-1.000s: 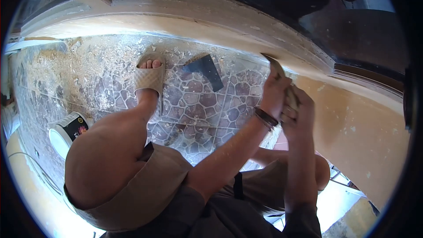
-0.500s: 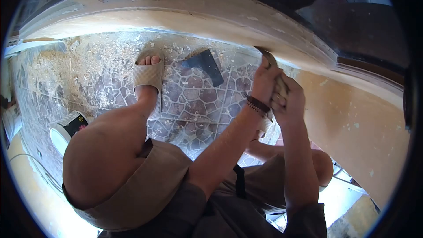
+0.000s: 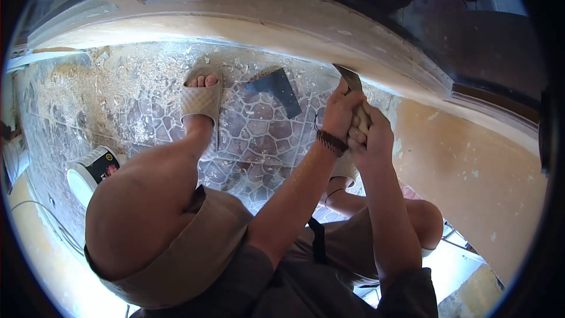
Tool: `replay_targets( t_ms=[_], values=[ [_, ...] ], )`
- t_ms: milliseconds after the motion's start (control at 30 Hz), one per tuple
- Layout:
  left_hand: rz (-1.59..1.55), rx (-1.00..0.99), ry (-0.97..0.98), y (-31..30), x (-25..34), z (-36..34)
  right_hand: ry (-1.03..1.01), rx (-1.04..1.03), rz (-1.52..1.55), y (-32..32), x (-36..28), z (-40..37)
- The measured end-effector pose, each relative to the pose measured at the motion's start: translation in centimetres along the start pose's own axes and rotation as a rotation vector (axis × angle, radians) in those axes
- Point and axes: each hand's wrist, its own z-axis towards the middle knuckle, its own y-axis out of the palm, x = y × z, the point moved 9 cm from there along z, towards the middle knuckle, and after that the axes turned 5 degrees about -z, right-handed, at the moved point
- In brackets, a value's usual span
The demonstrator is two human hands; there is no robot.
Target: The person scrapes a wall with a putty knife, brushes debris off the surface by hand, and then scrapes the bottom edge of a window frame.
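Both hands are wrapped round a scraper [image 3: 349, 76], whose flat metal blade points up and away with its edge right at the foot of the wall [image 3: 282, 40]. My left hand [image 3: 341, 112], with a braided bracelet at its wrist, grips near the blade. Behind it my right hand [image 3: 376, 134] is closed round the pale handle [image 3: 363, 121]; part of that handle is hidden by fingers. On the floor left of the hands lies a flat dark angular piece [image 3: 278, 90].
Pale flakes and chips [image 3: 94, 91] litter the stone-patterned floor [image 3: 259, 129], thickest at the left. A white tub with a black label [image 3: 101, 166] lies beside my knee. A wooden ledge [image 3: 265, 0] runs above the wall, and a tan panel [image 3: 471, 165] stands at the right.
Both hands have shifted slightly left with the scraper. More of the blade's flat face shows now, and its edge has slid left along the wall.
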Motion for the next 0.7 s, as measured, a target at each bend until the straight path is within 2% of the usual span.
replay_targets(
  t_ms=[100,200,300,433,533,667,700],
  values=[
    [-0.013,-0.016,0.009,-0.1,-0.6,0.5,-0.004,-0.045,0.022,0.5,-0.3,-0.3],
    [-0.069,0.039,-0.067,-2.5,-0.9,0.8,0.042,-0.076,-0.021,0.3,1.4,2.6],
    [-0.023,0.035,0.014,-1.7,0.7,0.4,0.004,-0.005,0.001,1.4,0.9,0.8],
    [-0.006,0.041,0.046,-1.7,1.2,0.7,-0.003,-0.087,0.012,1.8,0.7,1.3],
    [-0.089,0.048,-0.037,-3.1,0.7,1.3,0.012,-0.027,-0.006,1.1,1.8,2.9],
    [-0.043,0.038,0.067,-2.8,1.4,1.1,0.007,-0.030,0.033,2.3,1.6,1.2],
    [-0.039,-0.038,-0.024,-2.1,1.6,0.6,0.007,-0.043,0.039,2.4,1.6,0.9]
  ],
)
